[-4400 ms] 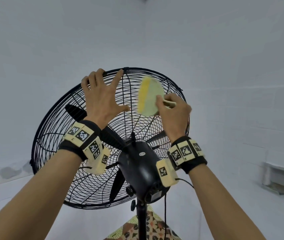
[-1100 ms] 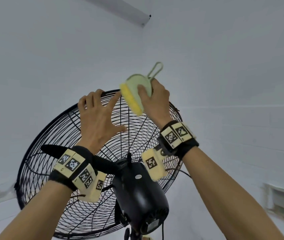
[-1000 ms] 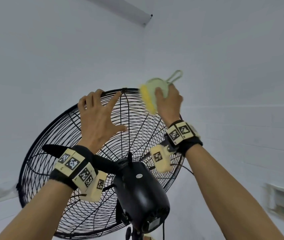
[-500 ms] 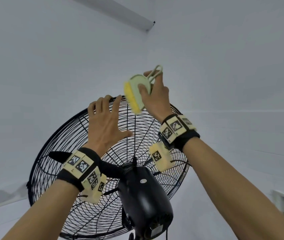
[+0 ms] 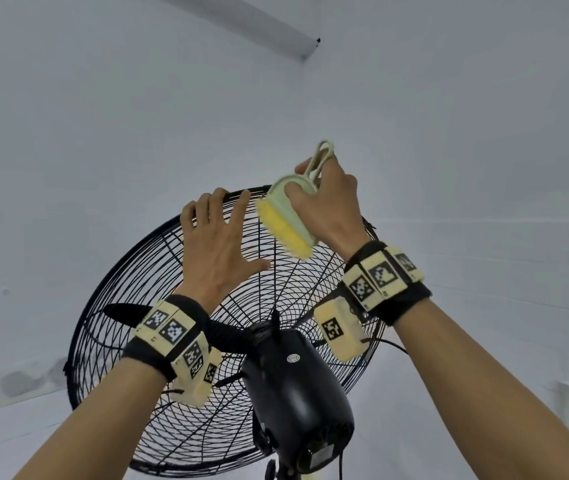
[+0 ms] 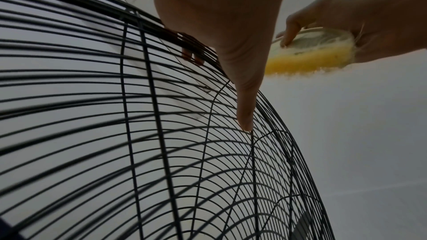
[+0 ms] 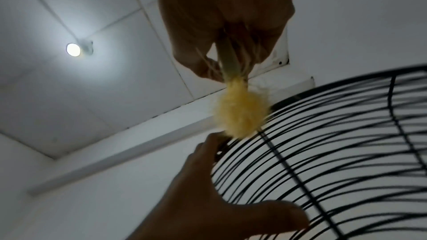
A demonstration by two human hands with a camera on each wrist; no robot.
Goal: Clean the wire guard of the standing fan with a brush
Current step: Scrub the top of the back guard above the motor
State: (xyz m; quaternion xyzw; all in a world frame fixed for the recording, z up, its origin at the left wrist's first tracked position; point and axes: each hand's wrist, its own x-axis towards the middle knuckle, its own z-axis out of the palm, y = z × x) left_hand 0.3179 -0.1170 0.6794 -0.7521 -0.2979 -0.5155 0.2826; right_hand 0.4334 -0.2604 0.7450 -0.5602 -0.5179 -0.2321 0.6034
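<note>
Left hand (image 5: 219, 251): fingers spread flat on wire guard (image 5: 130, 289), bracing top rim.
Right hand (image 5: 328, 206): fingers gripping brush (image 5: 284, 220).
Technique: drag bristles along wires, light pressure.

Head view: behind the fan, tilted upward at the wire guard (image 5: 158, 271) and both hands.
Left wrist view: close along the left hand (image 6: 221, 25), across the wires.
Right wrist view: close, aimed up at the ceiling.
Shared: guard top rim, brush (image 5: 284, 216).
</note>
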